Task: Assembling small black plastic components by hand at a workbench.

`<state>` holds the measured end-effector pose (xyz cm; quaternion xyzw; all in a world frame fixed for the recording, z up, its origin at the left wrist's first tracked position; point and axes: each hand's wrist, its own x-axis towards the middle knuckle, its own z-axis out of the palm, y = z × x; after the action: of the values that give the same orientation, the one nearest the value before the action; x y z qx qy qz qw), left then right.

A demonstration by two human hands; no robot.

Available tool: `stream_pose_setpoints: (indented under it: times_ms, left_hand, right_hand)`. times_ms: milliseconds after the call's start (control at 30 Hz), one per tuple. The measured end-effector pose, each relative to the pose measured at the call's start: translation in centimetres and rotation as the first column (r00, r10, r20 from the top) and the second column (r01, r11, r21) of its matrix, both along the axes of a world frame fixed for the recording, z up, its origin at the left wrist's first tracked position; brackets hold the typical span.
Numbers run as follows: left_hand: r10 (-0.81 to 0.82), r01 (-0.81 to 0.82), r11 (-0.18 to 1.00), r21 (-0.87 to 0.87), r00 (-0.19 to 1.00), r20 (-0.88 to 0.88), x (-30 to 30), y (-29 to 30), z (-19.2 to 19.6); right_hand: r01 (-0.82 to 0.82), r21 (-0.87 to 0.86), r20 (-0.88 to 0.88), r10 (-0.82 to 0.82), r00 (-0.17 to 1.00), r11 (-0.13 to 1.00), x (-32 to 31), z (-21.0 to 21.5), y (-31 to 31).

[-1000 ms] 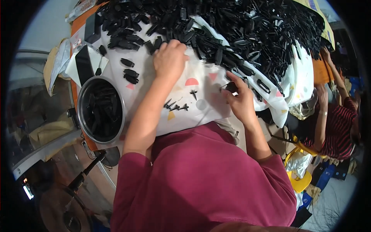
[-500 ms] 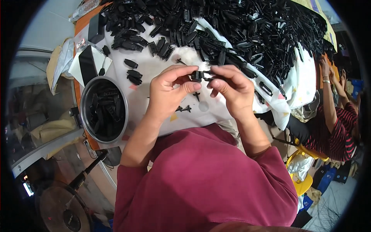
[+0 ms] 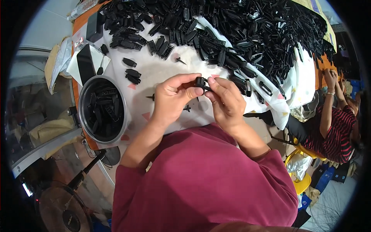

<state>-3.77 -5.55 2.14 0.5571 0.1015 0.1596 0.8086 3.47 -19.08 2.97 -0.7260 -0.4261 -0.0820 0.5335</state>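
A small black plastic part (image 3: 200,81) is held up over the cloth in front of my chest. My left hand (image 3: 172,96) pinches it between thumb and fingers. From the other side, my right hand (image 3: 228,101) has its thumb and fingertips closed on the same part, or on a piece against it; I cannot tell which. Below and around the hands lie little black pieces, one a pin-like piece (image 3: 180,60) beyond them and another black piece (image 3: 187,108) partly hidden near my left hand. Several oval black plastic parts (image 3: 129,62) rest left of my hands.
A large heap of black plastic parts (image 3: 247,34) covers the table's far side. On the left stands a metal bowl (image 3: 123,116) with more parts, beside a dark phone-like slab (image 3: 85,62). A fan (image 3: 69,212) is at lower left. Another person in a striped shirt (image 3: 336,127) sits at right.
Both hands have come slightly nearer my body with the black part. My right hand has moved left, and its fingers have drawn in closer to the left hand's fingertips.
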Motion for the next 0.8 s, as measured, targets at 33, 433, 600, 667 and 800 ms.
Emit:
stream_pose_setpoints:
  times_ms: [33, 433, 600, 667, 800]
  left_hand:
    - [0.034, -0.035, 0.996, -0.084, 0.999, -0.023, 0.1, -0.6, 0.1]
    - [0.072, -0.070, 0.997, 0.019, 0.953, -0.293, 3.1, 0.9, -2.0]
    - [0.568, 0.174, 0.089, 0.981, 0.800, -0.193, 5.9, 5.7, -2.5]
    - [0.559, 0.199, 0.047, 0.979, 0.807, -0.191, 5.7, 6.0, -3.1]
    - [0.478, -0.015, 0.171, 0.985, 0.876, -0.069, 5.0, 5.2, -2.5]
  right_hand:
    - [0.000, 0.001, 0.002, 0.000, 1.000, 1.000, -0.2, -0.4, 0.2]
    - [-0.137, -0.169, -0.759, -0.040, 0.650, 0.976, 0.8, -2.1, -2.0]
    - [0.297, -0.457, -0.154, -0.404, 0.902, 0.838, 2.9, -2.8, -6.4]
    - [0.360, -0.494, -0.044, -0.437, 0.899, 0.791, 3.6, -2.8, -7.4]
    - [0.435, -0.613, 0.290, -0.324, 0.900, 0.659, 4.4, -2.7, -6.7]
